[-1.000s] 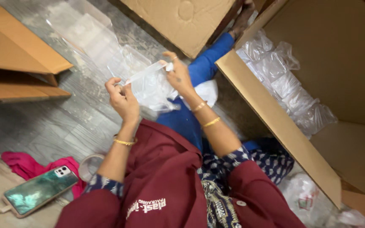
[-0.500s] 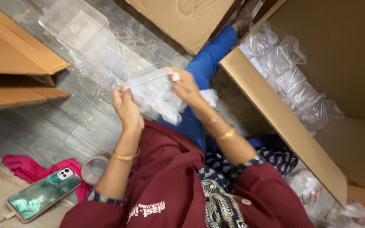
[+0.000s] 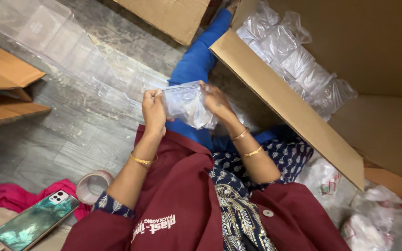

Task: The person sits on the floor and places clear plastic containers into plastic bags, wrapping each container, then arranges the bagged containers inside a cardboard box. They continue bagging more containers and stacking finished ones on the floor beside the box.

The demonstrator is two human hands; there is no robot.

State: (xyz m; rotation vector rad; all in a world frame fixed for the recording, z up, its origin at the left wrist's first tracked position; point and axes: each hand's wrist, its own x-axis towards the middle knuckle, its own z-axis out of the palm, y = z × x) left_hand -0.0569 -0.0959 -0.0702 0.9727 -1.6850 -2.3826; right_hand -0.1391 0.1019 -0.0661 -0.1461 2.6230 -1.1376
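I hold a clear plastic bag (image 3: 186,104) filled with transparent plastic pieces in front of me, above my blue-clad legs. My left hand (image 3: 153,111) grips its left edge, fingers closed on the plastic. On the bag's right side, my right hand (image 3: 216,100) clasps it too. Gold bangles circle both wrists. A long row of clear plastic containers (image 3: 66,46) lies on the grey floor just beyond my left hand.
A big open cardboard box (image 3: 294,111) at right holds several packed clear bags (image 3: 294,60). Cardboard flaps (image 3: 5,79) lie at left. A tape roll (image 3: 93,186), a phone (image 3: 36,223) and pink cloth (image 3: 15,195) rest at lower left. More filled bags (image 3: 368,223) lie lower right.
Both hands have drawn together and closed around the bag, which was held stretched out by a strip before. The view has shifted toward the box.
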